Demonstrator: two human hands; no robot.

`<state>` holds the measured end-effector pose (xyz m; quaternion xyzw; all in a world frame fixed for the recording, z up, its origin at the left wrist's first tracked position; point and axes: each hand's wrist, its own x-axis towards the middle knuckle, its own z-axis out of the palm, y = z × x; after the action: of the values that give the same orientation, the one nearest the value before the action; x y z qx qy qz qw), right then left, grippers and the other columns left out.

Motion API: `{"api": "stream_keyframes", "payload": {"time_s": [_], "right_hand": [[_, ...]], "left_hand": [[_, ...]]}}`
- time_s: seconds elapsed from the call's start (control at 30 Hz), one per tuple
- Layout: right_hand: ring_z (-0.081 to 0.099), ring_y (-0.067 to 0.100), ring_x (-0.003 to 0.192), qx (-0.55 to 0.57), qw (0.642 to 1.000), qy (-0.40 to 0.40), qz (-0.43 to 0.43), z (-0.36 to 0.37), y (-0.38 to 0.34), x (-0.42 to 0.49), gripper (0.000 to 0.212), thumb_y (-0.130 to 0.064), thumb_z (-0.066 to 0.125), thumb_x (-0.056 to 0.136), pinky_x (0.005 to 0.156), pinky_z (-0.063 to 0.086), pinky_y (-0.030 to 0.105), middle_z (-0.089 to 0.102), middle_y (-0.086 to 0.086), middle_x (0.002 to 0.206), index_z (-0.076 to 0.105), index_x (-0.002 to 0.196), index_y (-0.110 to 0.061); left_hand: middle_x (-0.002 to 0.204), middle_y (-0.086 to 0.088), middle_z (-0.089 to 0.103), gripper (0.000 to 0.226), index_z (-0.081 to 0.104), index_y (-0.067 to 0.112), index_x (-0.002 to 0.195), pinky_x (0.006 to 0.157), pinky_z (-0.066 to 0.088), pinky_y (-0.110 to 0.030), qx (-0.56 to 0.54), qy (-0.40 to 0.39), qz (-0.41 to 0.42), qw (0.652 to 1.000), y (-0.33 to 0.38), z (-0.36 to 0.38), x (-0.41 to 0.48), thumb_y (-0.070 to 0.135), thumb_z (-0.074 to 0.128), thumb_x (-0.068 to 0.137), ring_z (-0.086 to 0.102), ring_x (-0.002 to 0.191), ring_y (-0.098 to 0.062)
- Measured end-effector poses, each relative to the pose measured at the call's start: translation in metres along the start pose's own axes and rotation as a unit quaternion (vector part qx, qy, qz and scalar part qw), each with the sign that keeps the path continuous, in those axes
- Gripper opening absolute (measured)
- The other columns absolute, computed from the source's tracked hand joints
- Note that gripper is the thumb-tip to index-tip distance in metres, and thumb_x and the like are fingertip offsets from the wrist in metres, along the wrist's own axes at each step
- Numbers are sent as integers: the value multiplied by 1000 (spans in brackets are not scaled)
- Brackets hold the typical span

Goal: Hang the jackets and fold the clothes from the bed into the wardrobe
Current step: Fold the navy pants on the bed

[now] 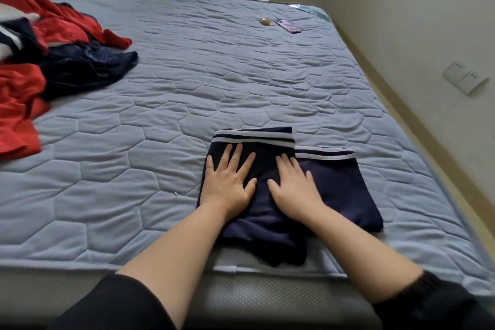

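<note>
Left hand [229,185] and right hand [293,186], fingers straight and spread, press flat on a folded navy garment [337,190] at the bed's [160,104] near edge. Red and navy clothes [53,56] lie heaped at the left edge; bare quilted mattress lies between.

phone [288,26] | small round item [265,20] beside | wall sockets [464,77]

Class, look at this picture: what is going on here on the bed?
A person presses both flat hands, left hand and right hand, on a partly folded navy garment at the near edge of the bed. A heap of red and navy clothes lies unfolded at the far left.
</note>
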<state>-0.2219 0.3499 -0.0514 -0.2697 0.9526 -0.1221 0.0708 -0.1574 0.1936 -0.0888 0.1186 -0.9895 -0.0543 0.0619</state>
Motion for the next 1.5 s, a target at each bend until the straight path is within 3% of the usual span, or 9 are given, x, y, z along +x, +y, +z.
{"api": "stream_keyframes", "payload": {"time_s": [0.33,0.43,0.57,0.8,1.0,1.13,1.33,1.43,1.5], "right_hand": [[2,20,147,74,994,45,63,-8,-9,-25,66,-36,37,99,115,11,50,-2,7,161,8,152,-11],[1,17,148,72,995,32,59,13,-18,-39,65,-37,37,99,116,10,46,-1,4,161,10,153,-13],[5,15,147,178,978,38,102,22,-9,-40,65,-35,40,99,119,6,36,5,5,161,13,152,-10],[9,16,147,224,969,1,105,16,-11,-35,63,-36,37,100,117,7,32,8,5,161,14,152,-9],[21,26,144,340,933,-41,112,5,-47,-25,57,-28,34,103,115,17,32,15,9,159,13,152,-9],[30,23,138,500,855,-84,106,-2,-71,-25,49,-22,31,104,106,24,25,29,13,153,20,149,-7],[57,12,97,537,833,-120,62,-34,-19,-24,27,-5,42,98,78,46,20,63,5,112,55,122,-9],[58,12,78,638,757,-54,131,-63,25,-26,28,-11,32,103,58,48,13,65,12,92,57,115,-6],[54,18,97,717,683,-4,141,-78,55,-25,45,-23,27,104,70,49,12,59,24,115,48,130,6]], "left_hand": [[161,3,-6,65,3,39,151,115,2,-52,-36,8,-17,999,1,-3,-2,55,27,93,-9,147,-17],[161,-3,-4,74,2,32,152,115,5,-50,-60,36,-115,991,-1,-9,-6,57,36,91,-2,147,-21],[144,-16,41,89,21,11,149,105,32,-41,-255,54,-300,918,-6,-30,0,54,60,82,38,131,-33],[95,-12,73,30,68,4,107,73,55,-30,-621,-133,-279,720,-34,-62,-3,17,72,80,69,83,-24],[79,-7,69,14,66,8,92,55,50,-22,-617,-82,-215,753,-24,-113,7,11,64,78,64,66,-17],[78,-2,66,19,65,11,93,57,47,-23,-564,-43,-187,803,-16,-141,13,15,64,75,61,69,-14],[75,2,58,16,56,14,90,54,44,-26,-491,-42,-121,862,32,-150,19,25,66,82,57,70,-14],[77,-1,62,14,56,19,104,48,46,-22,-563,-120,-79,814,71,-132,14,29,54,95,59,57,-10],[91,-4,69,18,66,17,108,69,49,-27,-496,-77,-15,865,82,-111,11,22,53,95,64,78,-15]]}}
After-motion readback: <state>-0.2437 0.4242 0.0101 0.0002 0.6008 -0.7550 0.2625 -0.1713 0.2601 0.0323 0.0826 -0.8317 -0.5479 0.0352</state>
